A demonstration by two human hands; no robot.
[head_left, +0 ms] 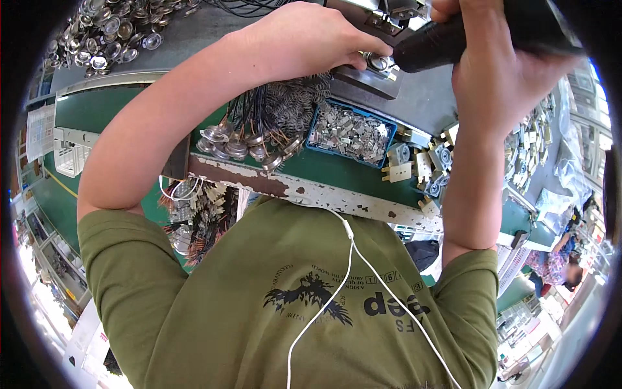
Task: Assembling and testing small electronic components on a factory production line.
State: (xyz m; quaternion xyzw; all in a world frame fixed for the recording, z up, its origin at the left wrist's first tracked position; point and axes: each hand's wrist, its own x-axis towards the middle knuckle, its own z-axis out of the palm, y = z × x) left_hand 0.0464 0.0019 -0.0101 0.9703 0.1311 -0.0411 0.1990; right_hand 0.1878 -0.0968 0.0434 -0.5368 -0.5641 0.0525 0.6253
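Observation:
My left hand (317, 40) reaches across to a metal fixture block (372, 83). Its thumb and index finger pinch a small round metal part (378, 63) that sits on the block. My right hand (502, 74) is wrapped round a black screwdriver-like power tool (431, 47); its narrow end points left, close beside the round part. Whether the tool's tip touches the part cannot be made out. The tool's thick end, at the upper right, is slightly blurred.
Round metal parts (110, 35) are heaped at the far left. Wired round parts (240, 144) lie at the bench's near edge. A blue tray (353, 133) holds small metal pieces. Pale plug-like parts (424, 165) crowd its right. A machine (398, 13) stands behind the block.

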